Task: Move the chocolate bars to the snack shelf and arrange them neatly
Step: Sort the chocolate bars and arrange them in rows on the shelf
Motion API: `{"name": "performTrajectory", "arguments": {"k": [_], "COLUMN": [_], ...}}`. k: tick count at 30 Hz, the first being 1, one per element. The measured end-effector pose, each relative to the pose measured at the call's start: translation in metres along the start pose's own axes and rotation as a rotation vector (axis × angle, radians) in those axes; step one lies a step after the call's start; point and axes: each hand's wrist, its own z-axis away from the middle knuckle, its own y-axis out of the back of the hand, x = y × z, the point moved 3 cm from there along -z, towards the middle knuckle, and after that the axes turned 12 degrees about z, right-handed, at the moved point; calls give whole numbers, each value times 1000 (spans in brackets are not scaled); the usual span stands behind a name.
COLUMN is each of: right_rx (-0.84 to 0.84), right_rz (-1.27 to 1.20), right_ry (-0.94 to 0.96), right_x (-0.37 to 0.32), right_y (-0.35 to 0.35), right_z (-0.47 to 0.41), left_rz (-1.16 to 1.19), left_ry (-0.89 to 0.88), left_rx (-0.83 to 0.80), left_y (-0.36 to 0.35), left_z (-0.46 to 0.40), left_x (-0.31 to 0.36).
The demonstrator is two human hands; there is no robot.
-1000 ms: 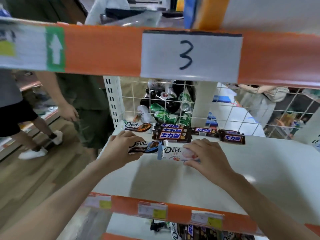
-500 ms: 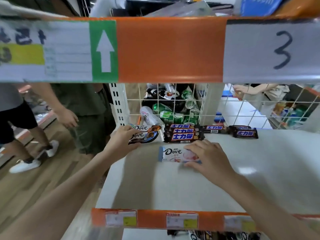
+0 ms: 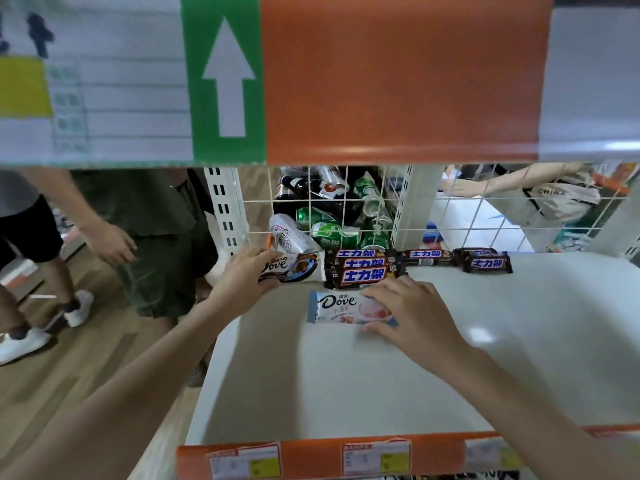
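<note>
On the white snack shelf (image 3: 346, 375), my left hand (image 3: 244, 275) grips a dark Dove bar (image 3: 298, 268) at the back left, next to a stack of brown Snickers bars (image 3: 363, 266). More Snickers bars (image 3: 427, 257) and another pair (image 3: 485, 260) lie in a row along the wire back. A pale Dove bar (image 3: 341, 306) lies flat in front of the stack. My right hand (image 3: 412, 310) holds its right end, fingers over the wrapper and thumb at its near edge.
A wire grid (image 3: 478, 209) backs the shelf, with drink cans (image 3: 332, 226) piled behind it. The upper shelf's orange edge (image 3: 398, 81) hangs low overhead. People (image 3: 152, 220) stand on the wooden floor to the left. An orange price strip (image 3: 311, 459) runs along the near edge.
My left hand has carried the dark Dove bar back to the rear left, beside the Snickers stack. The pale Dove bar stays under my right hand. The camera has moved closer.
</note>
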Motion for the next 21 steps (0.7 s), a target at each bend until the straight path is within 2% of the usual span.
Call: {"name": "performTrajectory", "arguments": {"k": [16, 21], "right_rx": [-24, -43], "right_rz": [22, 8], "right_ry": [25, 36], "right_x": [-15, -22], "right_y": [-5, -9], "right_z": [-14, -27], "left_rz": [82, 151], "left_ry": [-26, -33], "left_rx": [40, 98], "left_y": [-1, 11], "left_z": [1, 7], "left_x": [-3, -6]}}
